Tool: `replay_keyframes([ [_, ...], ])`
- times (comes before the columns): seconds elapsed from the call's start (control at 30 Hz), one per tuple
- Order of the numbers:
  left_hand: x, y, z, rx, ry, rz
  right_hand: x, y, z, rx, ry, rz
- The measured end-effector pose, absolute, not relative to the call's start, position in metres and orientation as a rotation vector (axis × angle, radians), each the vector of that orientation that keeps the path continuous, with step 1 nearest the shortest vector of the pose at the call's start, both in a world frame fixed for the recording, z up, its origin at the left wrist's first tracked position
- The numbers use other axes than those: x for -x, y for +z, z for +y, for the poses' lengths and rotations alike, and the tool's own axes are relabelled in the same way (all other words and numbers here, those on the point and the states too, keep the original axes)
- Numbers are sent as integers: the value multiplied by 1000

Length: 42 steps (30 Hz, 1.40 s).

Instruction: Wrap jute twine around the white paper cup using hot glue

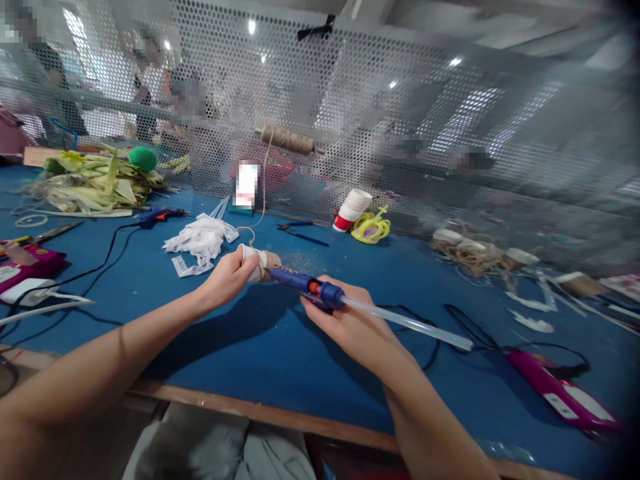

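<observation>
My left hand (227, 277) is closed round a small white cup (255, 261) partly wrapped in brown twine, held above the blue table (240, 347). A strand of twine runs up from the cup to a twine spool (287, 140) on the mesh screen. My right hand (345, 320) grips a blue glue gun (307, 288) with its nozzle against the cup's twine-wrapped end. A clear glue stick (410, 323) juts out of the gun's back to the right.
White lace scraps (200, 241), a second glue gun (160, 215), pliers (300, 230), a red-and-white cup (353, 208) and a yellow ring (371, 228) lie beyond. Green leaves (95, 180) pile far left. A magenta tool (560, 390) and black cords sit right. People work behind the perforated screen (380, 100).
</observation>
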<state>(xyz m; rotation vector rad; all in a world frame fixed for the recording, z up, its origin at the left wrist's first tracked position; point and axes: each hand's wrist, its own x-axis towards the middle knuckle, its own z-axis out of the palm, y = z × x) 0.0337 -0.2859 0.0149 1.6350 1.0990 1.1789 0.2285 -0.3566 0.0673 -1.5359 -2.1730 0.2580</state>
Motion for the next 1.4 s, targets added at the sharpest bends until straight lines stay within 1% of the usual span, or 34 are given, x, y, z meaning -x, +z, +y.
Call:
replay_keyframes([
  [0.3,-34,10,-289,-1885,1176,1093,-235,61,-352,1453,230,-2060],
  [0.5,-33,13,-294,-1977,1144,1006,-234,67,-350,1507,182,-2072],
  [0.67,-33,13,-294,-1904,1162,973,-233,68,-352,1495,213,-2038],
  [0.83,-33,13,-288,-1707,1193,1044,-234,65,-354,1459,272,-2057],
  [1.07,-34,11,-291,-1839,1164,1012,-233,68,-353,1476,215,-2039],
  [1.2,-33,11,-288,-1788,1174,1054,-233,67,-356,1447,316,-2048],
  [1.4,-33,14,-289,-1683,1139,1042,-234,65,-356,1438,245,-2035],
])
